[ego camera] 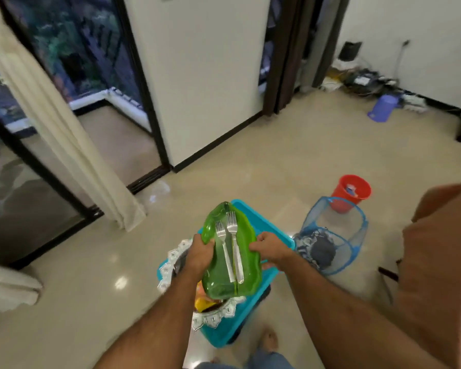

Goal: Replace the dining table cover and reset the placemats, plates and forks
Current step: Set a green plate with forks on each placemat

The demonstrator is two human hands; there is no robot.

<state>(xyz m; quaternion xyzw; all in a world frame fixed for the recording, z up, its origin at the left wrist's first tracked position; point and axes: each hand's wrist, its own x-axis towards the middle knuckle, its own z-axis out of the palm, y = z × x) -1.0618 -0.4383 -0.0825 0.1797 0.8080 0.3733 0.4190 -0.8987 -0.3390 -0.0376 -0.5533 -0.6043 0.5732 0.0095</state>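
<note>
I hold a stack of translucent green plates point(218, 278) level in front of me, over a turquoise plastic bin point(261, 225) on the floor. Two metal forks point(230, 246) lie side by side on the top plate, tines pointing away from me. My left hand point(200, 251) grips the plates' left edge and my right hand point(270, 247) grips the right edge. A silver lace-edged placemat point(171, 262) pokes out of the bin under the plates. The dining table's brown cloth point(442, 257) shows at the right edge.
A blue mesh laundry basket point(330, 235) with dark cloth stands right of the bin, a red bucket point(350, 191) behind it. A cream curtain point(64, 134) hangs by glass doors at left. Cables and a purple bin point(382, 107) lie against the far wall.
</note>
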